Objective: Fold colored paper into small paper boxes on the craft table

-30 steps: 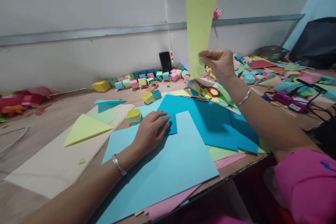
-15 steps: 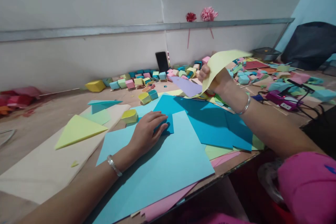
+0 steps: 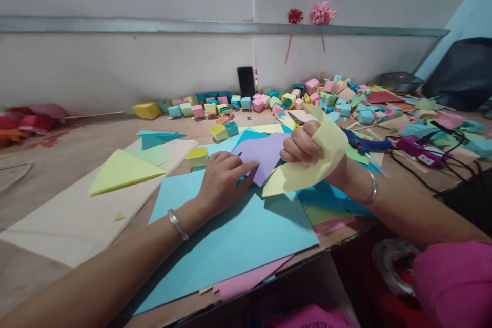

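My right hand (image 3: pixel 303 147) is closed on a bent pale yellow paper sheet (image 3: pixel 307 164), held low over the table; a purple paper sheet (image 3: pixel 263 152) lies just under and left of it. My left hand (image 3: pixel 223 179) rests palm down, fingers stretched, on the large light blue sheet (image 3: pixel 238 236), its fingertips touching the purple sheet's edge. Darker blue sheets (image 3: pixel 326 197) lie under my right wrist.
A yellow paper triangle (image 3: pixel 119 171) lies on a cream sheet (image 3: pixel 69 220) at left. Several small paper cubes (image 3: pixel 215 108) line the wall near a dark phone (image 3: pixel 246 82). A blue glue gun (image 3: pixel 361 143), cables and a purple device (image 3: pixel 418 147) sit right. The table edge (image 3: pixel 338 238) runs close below.
My right hand brought the yellow sheet down from high in the air to just above the table, bending it. A purple sheet now lies by my left fingertips. My left hand stayed put.
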Demonstrator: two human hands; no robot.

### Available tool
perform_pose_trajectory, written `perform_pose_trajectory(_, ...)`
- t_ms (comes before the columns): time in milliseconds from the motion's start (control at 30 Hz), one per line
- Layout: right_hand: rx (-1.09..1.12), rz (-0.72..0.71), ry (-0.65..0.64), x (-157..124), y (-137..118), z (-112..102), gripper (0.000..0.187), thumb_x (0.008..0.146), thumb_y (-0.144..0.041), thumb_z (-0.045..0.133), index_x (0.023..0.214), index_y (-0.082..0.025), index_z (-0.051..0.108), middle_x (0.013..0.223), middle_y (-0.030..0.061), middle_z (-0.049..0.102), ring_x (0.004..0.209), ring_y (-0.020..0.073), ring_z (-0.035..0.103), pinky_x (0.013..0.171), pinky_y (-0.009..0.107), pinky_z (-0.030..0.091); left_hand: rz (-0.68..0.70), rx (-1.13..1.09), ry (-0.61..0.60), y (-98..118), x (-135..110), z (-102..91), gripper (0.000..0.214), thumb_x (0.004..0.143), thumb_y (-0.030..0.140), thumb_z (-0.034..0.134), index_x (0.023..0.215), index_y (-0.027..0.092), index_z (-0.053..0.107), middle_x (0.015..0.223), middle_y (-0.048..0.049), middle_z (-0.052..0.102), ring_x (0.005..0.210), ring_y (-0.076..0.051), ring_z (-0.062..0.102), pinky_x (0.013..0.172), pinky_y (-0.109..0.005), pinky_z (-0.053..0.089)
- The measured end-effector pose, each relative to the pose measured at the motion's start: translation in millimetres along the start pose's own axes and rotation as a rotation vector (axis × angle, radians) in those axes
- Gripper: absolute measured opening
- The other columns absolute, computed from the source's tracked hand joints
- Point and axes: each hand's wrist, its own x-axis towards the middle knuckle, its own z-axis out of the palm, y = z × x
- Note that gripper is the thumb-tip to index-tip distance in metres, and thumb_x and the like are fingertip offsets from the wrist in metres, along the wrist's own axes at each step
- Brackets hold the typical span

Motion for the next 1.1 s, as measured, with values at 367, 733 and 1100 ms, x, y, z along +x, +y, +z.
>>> perform_pose_trajectory(367,-0.148,-0.092,0.239,-29,-16,-20,0.055,0.080,-0.040,0.059,0.051,-0.021,0.016,0.045,-0.0046,0.010,0.043,0.0143,0.011,0.049,0.030,0.022,0.165,0.046,0.071,8,3,-6.0,0.021,0.089,0.020,0.052,0.082,0.024,0.072,0.067,-0.0004,0.065,0.071,-0.017,0.056,0.087,-0.041,0.041)
perform_pose_trajectory(733,-0.694,-0.297,0.453,-24,-63,-56,0.047,0.086,-0.050,0.043,0.053,-0.024,0.022,0.057,-0.0035,0.006,0.056,0.0186,0.007,0.059,0.035,0.020,0.125,0.019,0.125,9,2,-11.5,0.023,0.089,0.020,0.051,0.074,0.024,0.069,0.064,0.0005,0.062,0.070,-0.017,0.055,0.088,-0.042,0.041)
perform_pose_trajectory(1100,-1.454,0.263,-0.175,-16,-34,-15,0.041,0.081,-0.041,0.059,0.120,-0.026,0.056,0.062,-0.0012,0.055,0.057,0.0152,0.047,0.055,0.027,0.029,0.056,0.046,0.212,5,3,-8.0,0.010,0.087,0.027,0.060,0.084,0.026,0.069,0.071,0.0002,0.069,0.071,-0.019,0.058,0.078,-0.039,0.041)
